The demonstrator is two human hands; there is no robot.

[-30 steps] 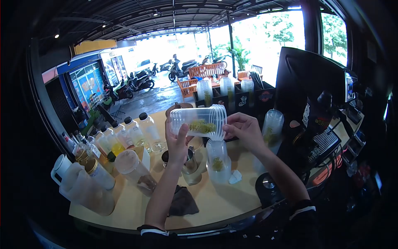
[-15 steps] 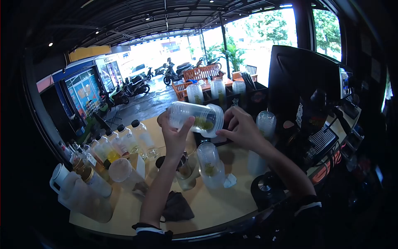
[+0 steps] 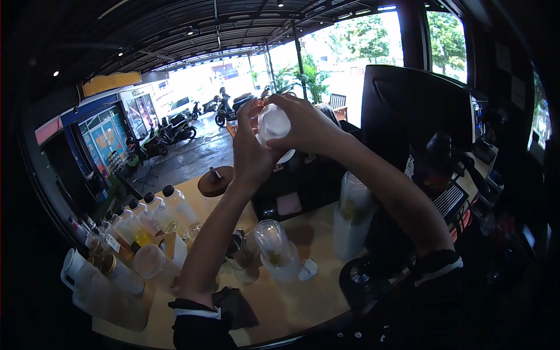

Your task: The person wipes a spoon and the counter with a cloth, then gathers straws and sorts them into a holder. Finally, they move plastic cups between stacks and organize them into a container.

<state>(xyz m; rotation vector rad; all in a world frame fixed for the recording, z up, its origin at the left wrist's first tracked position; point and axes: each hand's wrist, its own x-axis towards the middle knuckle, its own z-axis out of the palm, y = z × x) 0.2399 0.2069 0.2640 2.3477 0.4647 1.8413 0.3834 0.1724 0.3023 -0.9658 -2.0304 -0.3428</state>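
Note:
Both my hands are raised over the dark organizer box [image 3: 309, 181] at the counter's far edge. Between them is a clear plastic cup stack [image 3: 274, 123], its round end facing me. My left hand [image 3: 251, 137] wraps its left side, and my right hand [image 3: 303, 125] curls over its top and right side. Their fingers hide much of the cups and whatever stands behind them. Below, on the counter, another stack of printed clear cups [image 3: 275, 248] stands upside down. A taller cup stack [image 3: 352, 204] rises under my right forearm.
Several bottles with black caps [image 3: 175, 204] line the left side, near a white-lidded pitcher [image 3: 73, 271] and a round-lidded container [image 3: 150, 261]. A metal pot [image 3: 239, 248], crumpled tissue [image 3: 308, 268] and dark cloth [image 3: 236, 306] lie closer. A large black machine [image 3: 414, 111] stands right.
The cup stack has moved up and away from me, turning from sideways to end-on. My right hand has gone from its rim to a grip around it. The view has shifted slightly right.

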